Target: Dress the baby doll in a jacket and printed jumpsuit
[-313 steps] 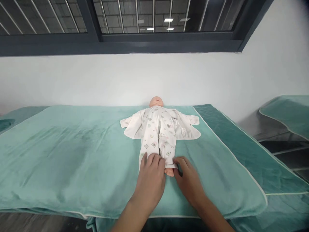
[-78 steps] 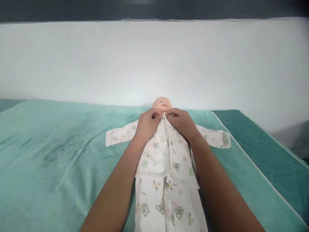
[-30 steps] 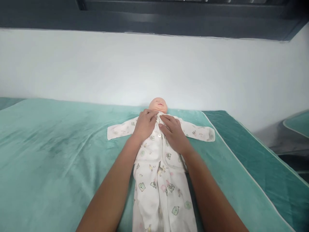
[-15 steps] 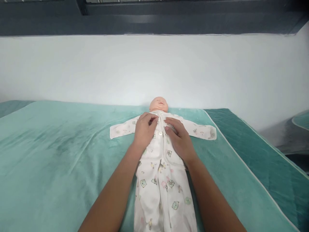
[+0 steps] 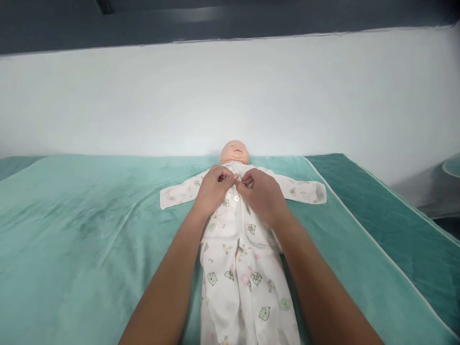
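Note:
A baby doll (image 5: 234, 151) lies on its back on a teal blanket (image 5: 89, 225), head toward the wall. It wears a white printed shirt (image 5: 230, 218) with sleeves spread out sideways and matching printed trousers (image 5: 244, 292). My left hand (image 5: 214, 188) pinches the left edge of the shirt front at the doll's upper chest. My right hand (image 5: 262, 194) pinches the right edge, and the fingertips of both hands meet at the shirt's middle seam. A small button (image 5: 235, 197) shows just below them.
A white wall (image 5: 230, 96) rises right behind the doll's head, with a dark window frame (image 5: 143, 24) above it. The darker green bed cover (image 5: 391, 211) extends to the right of the blanket. Another teal surface (image 5: 452, 167) shows at the far right edge.
Ten seconds ago my hands were at the doll's feet and the shirt lay open. Over the last second both hands went from lying flat on the chest to pinching the shirt edges together.

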A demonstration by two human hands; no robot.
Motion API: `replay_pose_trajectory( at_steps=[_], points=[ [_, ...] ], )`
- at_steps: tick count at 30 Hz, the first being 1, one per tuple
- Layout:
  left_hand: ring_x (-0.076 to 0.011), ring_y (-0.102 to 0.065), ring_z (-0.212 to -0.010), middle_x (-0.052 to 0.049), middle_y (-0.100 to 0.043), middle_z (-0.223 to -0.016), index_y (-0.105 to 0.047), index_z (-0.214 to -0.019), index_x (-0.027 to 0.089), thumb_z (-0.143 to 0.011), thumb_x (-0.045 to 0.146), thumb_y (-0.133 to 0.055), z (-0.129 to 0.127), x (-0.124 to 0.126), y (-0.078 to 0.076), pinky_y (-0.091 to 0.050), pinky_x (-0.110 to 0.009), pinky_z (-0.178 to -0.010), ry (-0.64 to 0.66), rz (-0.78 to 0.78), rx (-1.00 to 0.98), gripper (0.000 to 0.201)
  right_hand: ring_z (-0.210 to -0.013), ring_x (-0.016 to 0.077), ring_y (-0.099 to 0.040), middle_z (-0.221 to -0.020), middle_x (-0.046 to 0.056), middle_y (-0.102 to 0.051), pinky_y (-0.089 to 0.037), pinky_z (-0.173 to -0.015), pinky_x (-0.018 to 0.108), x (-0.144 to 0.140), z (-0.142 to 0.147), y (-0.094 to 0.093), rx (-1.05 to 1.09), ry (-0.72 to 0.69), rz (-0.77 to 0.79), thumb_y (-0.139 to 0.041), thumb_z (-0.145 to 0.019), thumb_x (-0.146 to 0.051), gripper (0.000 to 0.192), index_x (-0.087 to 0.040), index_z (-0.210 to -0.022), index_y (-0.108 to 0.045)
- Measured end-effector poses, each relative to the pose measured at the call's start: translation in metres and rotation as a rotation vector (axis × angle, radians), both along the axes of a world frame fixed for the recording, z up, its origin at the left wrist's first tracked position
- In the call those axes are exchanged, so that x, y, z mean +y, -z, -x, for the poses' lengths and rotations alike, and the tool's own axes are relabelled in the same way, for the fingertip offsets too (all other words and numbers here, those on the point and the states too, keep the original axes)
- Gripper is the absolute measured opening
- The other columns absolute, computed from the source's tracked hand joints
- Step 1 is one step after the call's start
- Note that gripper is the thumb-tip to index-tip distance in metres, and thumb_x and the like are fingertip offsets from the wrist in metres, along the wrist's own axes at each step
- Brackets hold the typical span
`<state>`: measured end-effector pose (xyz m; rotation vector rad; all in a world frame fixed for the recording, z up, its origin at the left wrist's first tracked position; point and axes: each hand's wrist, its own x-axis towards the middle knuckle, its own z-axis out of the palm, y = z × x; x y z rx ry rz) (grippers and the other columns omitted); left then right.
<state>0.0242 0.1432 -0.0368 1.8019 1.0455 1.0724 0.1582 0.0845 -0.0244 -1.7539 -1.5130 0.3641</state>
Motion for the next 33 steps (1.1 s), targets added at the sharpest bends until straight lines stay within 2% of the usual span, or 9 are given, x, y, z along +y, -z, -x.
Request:
replay_pose_trajectory(
  at_steps=[5, 10, 15, 19, 25, 30, 33],
  points=[
    [-0.0145, -0.054, -0.083, -0.002, -0.057, -0.096, -0.058, -0.076, 0.019, -0.086, 0.038, -0.059, 0.003, -0.004, -0.005, -0.04, -0.027, -0.073, 0.037, 0.012, 0.031, 0.021, -0.066, 0.0148, -0.052, -0.073, -0.001, -0.062, -0.036, -0.061, 0.029, 0.004, -0.014, -0.004, 0.192, -0.069, 0.08, -0.054, -0.08, -0.031, 0.012, -0.021, -0.074, -0.059],
    [-0.0147, -0.054, -0.085, -0.003, -0.056, -0.1, -0.059, -0.076, 0.019, -0.086, 0.036, -0.06, 0.006, -0.006, -0.008, -0.041, -0.026, -0.07, 0.072, 0.009, 0.04, 0.019, -0.064, 0.0129, -0.052, -0.073, -0.001, -0.063, -0.037, -0.059, 0.026, 0.007, -0.018, 0.001, 0.482, -0.11, 0.052, -0.061, -0.077, -0.035, 0.015, -0.02, -0.079, -0.065],
    [-0.0128, -0.049, -0.069, -0.002, -0.054, -0.089, -0.056, -0.076, 0.02, -0.087, 0.039, -0.056, 0.001, -0.011, -0.013, -0.039, -0.026, -0.059, 0.043, 0.12, 0.011, 0.022, -0.071, 0.0137, -0.055, -0.077, 0.0, -0.065, -0.04, -0.064, 0.026, 0.004, -0.015, 0.002, 0.558, -0.119, 0.019, -0.065, -0.076, -0.037, 0.018, -0.02, -0.081, -0.069],
    [-0.0154, -0.053, -0.08, -0.003, -0.056, -0.089, -0.056, -0.073, 0.02, -0.086, 0.034, -0.057, -0.003, -0.013, -0.014, -0.043, -0.029, -0.071, 0.008, 0.046, 0.02, 0.019, -0.07, 0.0133, -0.055, -0.079, 0.0, -0.065, -0.041, -0.064, 0.026, 0.002, -0.016, 0.003, 0.682, -0.141, 0.05, -0.068, -0.075, -0.041, 0.023, -0.021, -0.085, -0.07],
    [-0.0184, -0.056, -0.092, -0.003, -0.059, -0.091, -0.058, -0.069, 0.02, -0.085, 0.028, -0.057, -0.002, -0.011, -0.012, -0.044, -0.033, -0.086, 0.029, 0.002, 0.02, 0.018, -0.071, 0.0124, -0.055, -0.08, 0.0, -0.064, -0.042, -0.065, 0.026, 0.002, -0.015, 0.004, 0.616, -0.16, 0.027, -0.071, -0.072, -0.036, 0.022, -0.019, -0.086, -0.069],
    [-0.0196, -0.057, -0.093, -0.005, -0.061, -0.097, -0.059, -0.063, 0.019, -0.088, 0.035, -0.053, 0.0, -0.012, -0.015, -0.045, -0.034, -0.084, 0.073, 0.034, 0.029, 0.03, -0.067, 0.0124, -0.054, -0.075, -0.001, -0.064, -0.042, -0.064, 0.026, 0.0, -0.008, -0.001, 0.474, -0.115, 0.049, -0.07, -0.071, -0.034, 0.024, -0.02, -0.089, -0.065],
    [-0.0187, -0.058, -0.094, -0.005, -0.059, -0.097, -0.057, -0.061, 0.019, -0.085, 0.033, -0.055, -0.001, -0.012, -0.015, -0.046, -0.031, -0.08, 0.066, 0.058, 0.018, 0.028, -0.066, 0.0126, -0.054, -0.075, -0.002, -0.065, -0.042, -0.063, 0.026, -0.001, -0.006, -0.002, 0.398, -0.102, 0.064, -0.067, -0.072, -0.031, 0.023, -0.021, -0.093, -0.065]
  ],
)
